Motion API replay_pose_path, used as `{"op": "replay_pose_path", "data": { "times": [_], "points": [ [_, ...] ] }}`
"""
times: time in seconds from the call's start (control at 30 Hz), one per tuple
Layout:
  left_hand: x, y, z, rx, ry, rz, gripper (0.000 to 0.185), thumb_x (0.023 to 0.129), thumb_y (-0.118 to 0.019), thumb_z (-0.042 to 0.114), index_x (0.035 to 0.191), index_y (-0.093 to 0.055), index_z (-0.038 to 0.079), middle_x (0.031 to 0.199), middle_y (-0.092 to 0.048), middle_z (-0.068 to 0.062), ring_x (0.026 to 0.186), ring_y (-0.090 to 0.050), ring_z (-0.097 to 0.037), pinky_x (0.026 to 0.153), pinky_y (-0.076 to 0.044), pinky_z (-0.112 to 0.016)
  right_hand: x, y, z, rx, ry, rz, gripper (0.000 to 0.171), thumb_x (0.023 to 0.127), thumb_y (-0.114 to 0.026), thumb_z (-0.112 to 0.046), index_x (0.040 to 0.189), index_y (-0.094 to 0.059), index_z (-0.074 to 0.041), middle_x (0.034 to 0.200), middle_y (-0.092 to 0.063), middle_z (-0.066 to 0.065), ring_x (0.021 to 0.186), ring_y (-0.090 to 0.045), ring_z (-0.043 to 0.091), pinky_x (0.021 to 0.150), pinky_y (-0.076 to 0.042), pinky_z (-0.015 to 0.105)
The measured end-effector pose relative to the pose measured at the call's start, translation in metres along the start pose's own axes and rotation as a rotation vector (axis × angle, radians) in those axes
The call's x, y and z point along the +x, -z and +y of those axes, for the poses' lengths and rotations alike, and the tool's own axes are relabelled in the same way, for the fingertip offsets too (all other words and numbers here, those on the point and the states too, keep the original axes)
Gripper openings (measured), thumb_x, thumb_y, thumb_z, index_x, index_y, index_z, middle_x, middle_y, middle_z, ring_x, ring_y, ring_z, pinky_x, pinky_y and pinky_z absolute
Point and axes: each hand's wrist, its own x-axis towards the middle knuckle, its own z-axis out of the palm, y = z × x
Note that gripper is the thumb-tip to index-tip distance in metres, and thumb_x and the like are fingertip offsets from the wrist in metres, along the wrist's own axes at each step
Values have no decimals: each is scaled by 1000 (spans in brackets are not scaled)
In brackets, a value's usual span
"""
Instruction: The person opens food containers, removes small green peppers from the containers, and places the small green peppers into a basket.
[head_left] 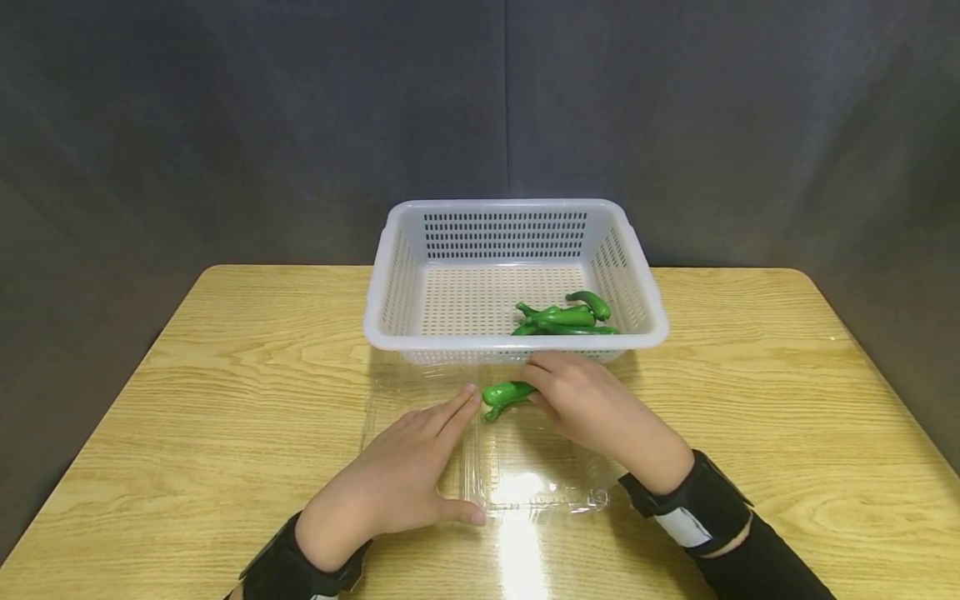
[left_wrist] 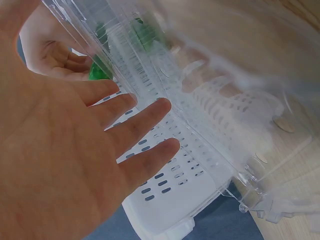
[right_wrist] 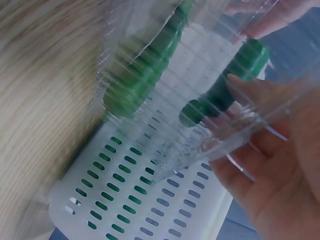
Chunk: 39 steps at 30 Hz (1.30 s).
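Pinching green pepper (head_left: 507, 393) with right hand (head_left: 592, 402); left hand (head_left: 401, 475) flat on clear tray (head_left: 525, 487).

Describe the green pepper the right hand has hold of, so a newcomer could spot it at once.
Start at the white slotted basket on the wooden table. In front of its near rim, the right hand grips one green pepper over a clear plastic box. The other peppers lie inside the basket.
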Motion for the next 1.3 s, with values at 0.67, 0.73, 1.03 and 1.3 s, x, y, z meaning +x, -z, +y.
{"op": "replay_pose_path", "data": {
  "times": [0.67, 0.73, 1.03, 1.3],
  "points": [
    [0, -2, -1, 20, 10, -22, 116, 77, -71, 68, 159, -15, 8, 166, -9, -9, 148, -21, -26, 119, -21, -47, 0, 7, -4, -9, 109, 125, 33, 82, -80, -3, 114, -71, -1, 101, -68, 6, 94, -66, 23, 87, -56, 36],
    [0, -2, -1, 22, 11, -21, 116, 77, -71, 68, 159, -16, 8, 165, -11, -10, 148, -21, -26, 118, -21, -47, 0, 8, -5, -13, 121, 137, 36, 82, -79, -3, 116, -71, -1, 104, -69, 8, 97, -66, 24, 89, -55, 37],
    [0, -1, 0, 11, 2, 4, 116, 76, -73, 65, 159, -17, 6, 164, -14, -11, 146, -26, -30, 118, -24, -49, 0, 13, -7, -6, 174, 200, 40, 83, -79, -5, 122, -69, -3, 110, -69, 7, 102, -65, 25, 92, -53, 39],
    [0, -1, 0, 20, 4, -7, 116, 76, -72, 67, 159, -17, 8, 165, -11, -8, 147, -22, -26, 118, -23, -48, 1, 15, -3, -10, 209, 271, 43, 81, -78, -1, 122, -68, -2, 112, -69, 9, 105, -64, 26, 95, -52, 39]
  ]
}}
